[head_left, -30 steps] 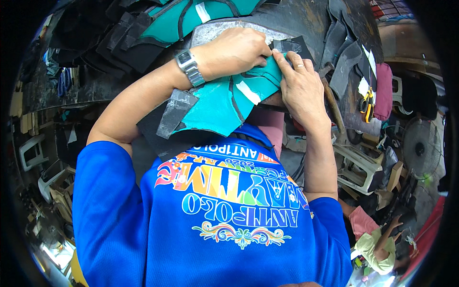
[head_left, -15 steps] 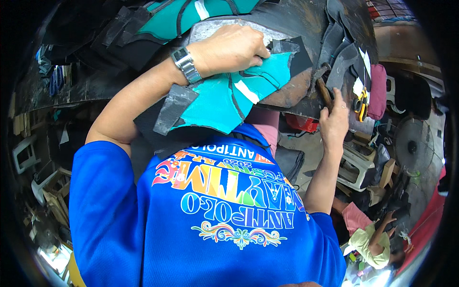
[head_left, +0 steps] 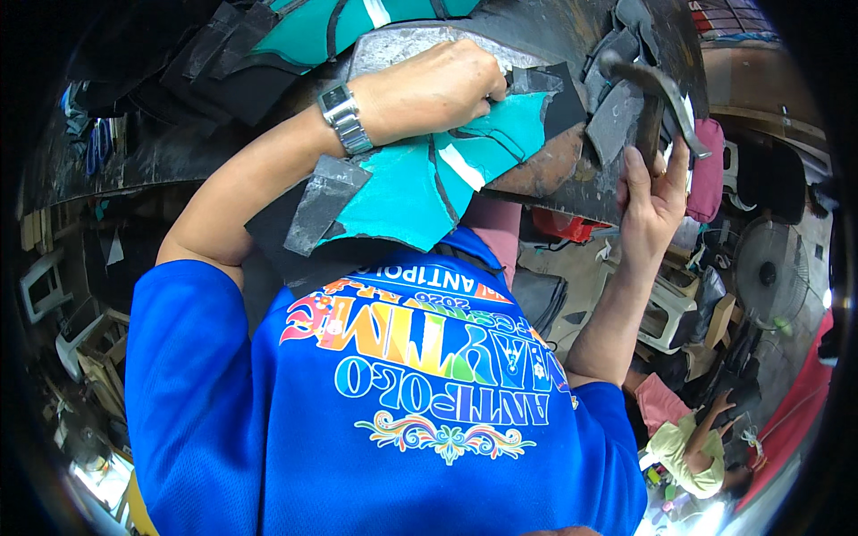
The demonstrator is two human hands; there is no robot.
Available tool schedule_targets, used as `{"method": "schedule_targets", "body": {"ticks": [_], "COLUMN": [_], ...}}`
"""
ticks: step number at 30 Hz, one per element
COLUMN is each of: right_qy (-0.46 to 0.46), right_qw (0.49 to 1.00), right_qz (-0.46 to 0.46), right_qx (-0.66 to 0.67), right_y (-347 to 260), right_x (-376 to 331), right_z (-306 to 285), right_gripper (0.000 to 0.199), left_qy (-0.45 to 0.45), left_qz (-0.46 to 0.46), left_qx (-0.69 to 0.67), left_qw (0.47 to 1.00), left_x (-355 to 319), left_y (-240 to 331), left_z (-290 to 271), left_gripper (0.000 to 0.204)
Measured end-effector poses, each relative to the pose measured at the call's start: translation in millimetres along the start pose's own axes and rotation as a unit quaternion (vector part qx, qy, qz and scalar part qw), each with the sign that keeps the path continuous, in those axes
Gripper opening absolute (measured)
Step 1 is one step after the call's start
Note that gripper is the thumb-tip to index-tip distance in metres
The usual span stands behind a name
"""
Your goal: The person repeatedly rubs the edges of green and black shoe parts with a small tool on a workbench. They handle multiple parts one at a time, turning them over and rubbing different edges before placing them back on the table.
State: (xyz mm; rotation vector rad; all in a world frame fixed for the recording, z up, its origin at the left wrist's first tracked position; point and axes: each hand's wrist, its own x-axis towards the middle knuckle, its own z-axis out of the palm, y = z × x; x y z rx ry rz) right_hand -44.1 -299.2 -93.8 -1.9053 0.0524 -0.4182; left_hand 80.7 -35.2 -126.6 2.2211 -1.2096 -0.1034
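Observation:
A teal panel (head_left: 389, 198) with black strips, a white tab and grey-black end patches lies across the near edge of the dark worktable (head_left: 572, 31). My left hand (head_left: 433, 89) rests over its upper edge, fingers curled down and closed at the border; the fingertips are partly hidden. To the right, my right hand (head_left: 657, 192) is closed around the dark handle of a hammer (head_left: 660, 85). Its curved metal head is raised above the table, apart from the panel. Under the left hand's far side shows a worn grey slab (head_left: 380, 55).
Another teal piece (head_left: 317, 31) lies at the back left among black sheets (head_left: 223, 76). Dark grey cut pieces (head_left: 617, 121) lie near the hammer, beside a maroon pad (head_left: 706, 170). A standing fan (head_left: 770, 272) and another person (head_left: 688, 447) are at the right.
My right hand has taken hold of the hammer from the table and lifted it, moving up and right. The yellow-handled scissors are now hidden. My left hand has barely moved.

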Motion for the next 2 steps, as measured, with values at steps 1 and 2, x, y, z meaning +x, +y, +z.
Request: {"method": "schedule_targets", "body": {"ticks": [1, 2], "right_qy": [-0.028, -0.056], "right_qw": [0.999, 0.998], "right_qz": [-0.004, 0.017], "right_qx": [-0.025, -0.032], "right_y": [-6.9, -13.7], "right_x": [0.0, 1.1], "right_z": [6.0, 11.7], "right_gripper": [0.066, 0.066], "left_qy": [0.001, 0.003], "left_qz": [-0.002, -0.006], "left_qx": [0.002, 0.004], "left_qw": [1.000, 1.000], "left_x": [0.1, -0.9], "left_y": [1.2, 2.2], "left_z": [-0.3, -1.0], "left_gripper": [0.023, 0.023]}}
